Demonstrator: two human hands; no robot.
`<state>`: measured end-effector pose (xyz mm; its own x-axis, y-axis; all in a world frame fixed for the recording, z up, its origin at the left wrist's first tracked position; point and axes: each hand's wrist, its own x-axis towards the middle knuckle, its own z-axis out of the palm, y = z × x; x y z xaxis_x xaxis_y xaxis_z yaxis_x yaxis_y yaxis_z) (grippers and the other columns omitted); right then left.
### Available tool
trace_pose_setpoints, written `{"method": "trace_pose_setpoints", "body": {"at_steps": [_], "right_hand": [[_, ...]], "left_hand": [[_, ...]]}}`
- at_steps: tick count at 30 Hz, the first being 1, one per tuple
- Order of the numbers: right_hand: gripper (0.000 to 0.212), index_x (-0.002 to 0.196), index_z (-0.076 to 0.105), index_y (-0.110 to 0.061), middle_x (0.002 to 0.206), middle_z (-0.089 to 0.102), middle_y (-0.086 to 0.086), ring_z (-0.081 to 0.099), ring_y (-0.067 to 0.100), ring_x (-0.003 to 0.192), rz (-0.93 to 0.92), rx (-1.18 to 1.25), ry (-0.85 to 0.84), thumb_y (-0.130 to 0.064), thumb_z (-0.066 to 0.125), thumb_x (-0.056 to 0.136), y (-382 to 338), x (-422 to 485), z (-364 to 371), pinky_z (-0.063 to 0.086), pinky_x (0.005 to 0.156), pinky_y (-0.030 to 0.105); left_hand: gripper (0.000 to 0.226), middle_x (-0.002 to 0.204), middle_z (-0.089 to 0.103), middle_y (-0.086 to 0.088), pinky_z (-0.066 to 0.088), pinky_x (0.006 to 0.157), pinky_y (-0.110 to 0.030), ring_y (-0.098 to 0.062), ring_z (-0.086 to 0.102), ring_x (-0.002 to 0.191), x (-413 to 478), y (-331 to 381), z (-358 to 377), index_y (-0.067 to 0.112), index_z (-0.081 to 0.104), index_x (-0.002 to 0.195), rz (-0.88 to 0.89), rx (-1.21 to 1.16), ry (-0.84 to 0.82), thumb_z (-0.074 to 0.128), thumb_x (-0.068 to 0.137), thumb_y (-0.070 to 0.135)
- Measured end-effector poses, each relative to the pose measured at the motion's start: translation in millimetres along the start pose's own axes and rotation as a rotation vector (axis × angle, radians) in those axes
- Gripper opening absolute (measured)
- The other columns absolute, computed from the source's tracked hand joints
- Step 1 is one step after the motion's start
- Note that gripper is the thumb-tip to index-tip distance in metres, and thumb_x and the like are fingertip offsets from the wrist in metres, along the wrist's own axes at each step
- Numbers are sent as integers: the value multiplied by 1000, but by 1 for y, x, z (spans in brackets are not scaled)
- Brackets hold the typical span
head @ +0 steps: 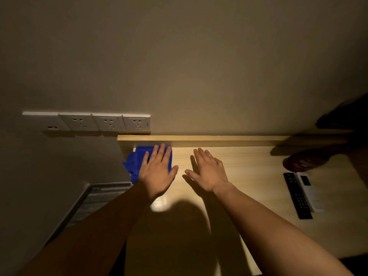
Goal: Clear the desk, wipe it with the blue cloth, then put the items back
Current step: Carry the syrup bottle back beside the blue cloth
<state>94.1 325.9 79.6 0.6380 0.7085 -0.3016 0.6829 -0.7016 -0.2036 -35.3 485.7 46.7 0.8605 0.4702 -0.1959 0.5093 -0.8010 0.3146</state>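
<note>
1. Head view: the blue cloth (137, 163) is seen at the far left corner of the light wooden counter (249, 176), just below the raised back ledge (219, 138), with its crumpled left part hanging past the counter's left edge.
2. The left hand (158, 171) is laid flat, palm down, on the right part of the cloth; its grip is released, with fingers extended and thumb spread to the right, so nothing is clasped.
3. The right hand (209, 172) is held flat with straight fingers just beside the left hand, over the bare counter; its grip is likewise released and empty. Whether the palm touches the wood cannot be told.
4. A black remote (297, 196) and a white remote (310, 193) are found side by side, touching, near the right edge of the counter, well apart from the hands.
5. A dark reddish round object (302, 163) is seen in shadow beyond the remotes; what it is cannot be told.
6. A row of white wall sockets (87, 122) is mounted on the wall above and left of the cloth.
</note>
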Motion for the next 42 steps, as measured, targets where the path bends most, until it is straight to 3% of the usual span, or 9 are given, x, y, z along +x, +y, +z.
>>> {"method": "trace_pose_setpoints", "body": {"at_steps": [3, 8, 13, 23, 29, 33, 42], "right_hand": [[81, 162, 22, -25, 170, 23, -2, 19, 20, 157, 97, 29, 65, -65, 48, 97, 35, -26, -33, 19, 123, 44], [71, 157, 35, -24, 160, 42, 1, 40, 23, 146, 268, 60, 137, -61, 52, 99, 100, -77, -79, 30, 119, 43], [71, 155, 38, -20, 159, 42, 5, 42, 28, 143, 403, 148, 164, -59, 54, 98, 171, -120, -108, 36, 116, 42], [59, 146, 49, -20, 146, 54, 3, 57, 27, 126, 533, 216, 211, -51, 61, 97, 315, -169, -130, 46, 104, 38], [69, 150, 45, -19, 152, 50, 4, 52, 30, 133, 541, 295, 190, -52, 65, 93, 395, -157, -139, 46, 108, 43], [72, 150, 46, -17, 152, 50, 5, 53, 27, 134, 464, 347, 159, -49, 72, 90, 431, -132, -145, 47, 108, 43], [67, 147, 50, -18, 147, 56, 2, 55, 22, 132, 281, 428, 86, -27, 80, 87, 461, -84, -147, 49, 104, 41]], "left_hand": [[77, 175, 1, -3, 2, 130, -48, -21, -3, 161, 2, 43, -18, 24, 3, 166, 80, -43, -53, 26, 105, 63], [77, 171, 23, -8, 20, 128, -46, -27, 23, 157, 3, 122, -36, 17, 17, 165, 193, -54, -94, 35, 104, 61], [68, 151, 52, -11, 42, 111, -44, -31, 49, 138, 10, 201, -35, 15, 40, 153, 254, -41, -157, 39, 102, 59], [62, 144, 56, -16, 50, 102, -46, -35, 57, 127, 40, 343, 8, 11, 46, 148, 247, -188, -245, 48, 102, 53], [68, 150, 53, -18, 45, 103, -39, -35, 53, 133, 69, 408, 40, 7, 43, 153, 217, -285, -263, 54, 102, 51], [67, 145, 59, -20, 47, 97, -36, -35, 59, 128, 94, 439, 55, 4, 48, 149, 183, -347, -250, 62, 100, 48], [68, 143, 60, -15, 48, 106, -43, -31, 56, 130, 145, 462, 77, 9, 50, 148, 147, -358, -189, 73, 94, 44]]}}
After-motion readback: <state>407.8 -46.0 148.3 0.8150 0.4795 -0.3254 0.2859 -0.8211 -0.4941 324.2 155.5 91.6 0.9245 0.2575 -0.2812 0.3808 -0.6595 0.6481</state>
